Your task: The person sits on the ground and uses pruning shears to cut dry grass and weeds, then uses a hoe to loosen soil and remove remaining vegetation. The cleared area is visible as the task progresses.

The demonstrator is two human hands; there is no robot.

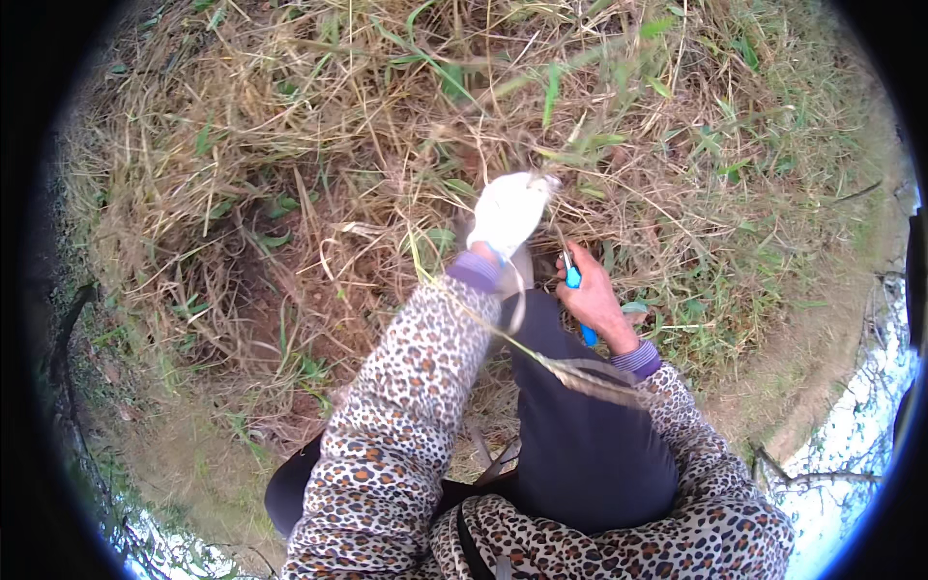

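Note:
My left hand [510, 212], in a white glove, reaches forward over the dry grass with its fingers curled around some grass stems [554, 181]. My right hand [591, 290] is bare and closed around the blue handle [588, 334] of a hand tool. A metal part shows above the handle, but its blade is blurred among the straw, so the kind of tool cannot be told. A long grass stalk with a seed head [580, 380] hangs across my left forearm and my dark-trousered knee.
Dry, tangled grass [290, 130] with green blades covers the ground ahead. Reddish bare soil [290, 312] shows on the left. Thin branches [834, 477] stand at the lower right, and a dark branch [67, 341] at the left edge. My bent knee [587, 435] lies beneath the right forearm.

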